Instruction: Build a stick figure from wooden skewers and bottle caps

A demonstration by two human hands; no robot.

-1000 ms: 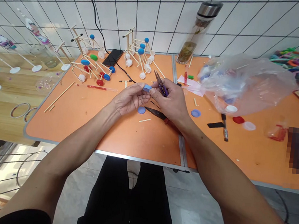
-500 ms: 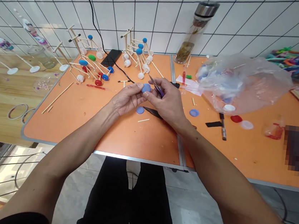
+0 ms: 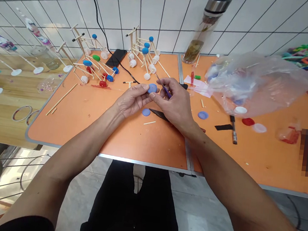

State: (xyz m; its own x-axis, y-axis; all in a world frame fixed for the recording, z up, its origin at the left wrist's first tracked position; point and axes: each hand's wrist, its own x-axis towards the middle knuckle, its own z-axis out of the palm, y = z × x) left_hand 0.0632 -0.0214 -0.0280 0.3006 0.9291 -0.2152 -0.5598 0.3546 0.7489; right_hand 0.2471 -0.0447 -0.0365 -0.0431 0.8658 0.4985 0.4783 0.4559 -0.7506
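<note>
Between the thumb and fingers of my left hand [image 3: 135, 100] is a blue bottle cap [image 3: 152, 88], its round face turned toward me. My right hand [image 3: 176, 101] is closed around scissors [image 3: 166, 88] with purple handles, the blades pointing up and to the left. Its thumb touches the right edge of the cap. Below my hands, a second blue cap [image 3: 146, 112] lies on the orange table beside a dark pointed blade [image 3: 158, 113], partly hidden under my right hand. A short wooden stick [image 3: 149, 122] rests just in front of them.
Stick-and-cap models [image 3: 145, 50] stand at the back, near a black phone [image 3: 116, 58]. A glass bottle [image 3: 194, 47] leans in view by the wall. To the right lie a plastic bag [image 3: 260, 86], another blue cap [image 3: 203, 115] and a red cap [image 3: 248, 121].
The cap in my fingers has turned from edge-on to show its round face. The scissors have tilted lower in my right hand. Both hands stay in about the same place.
</note>
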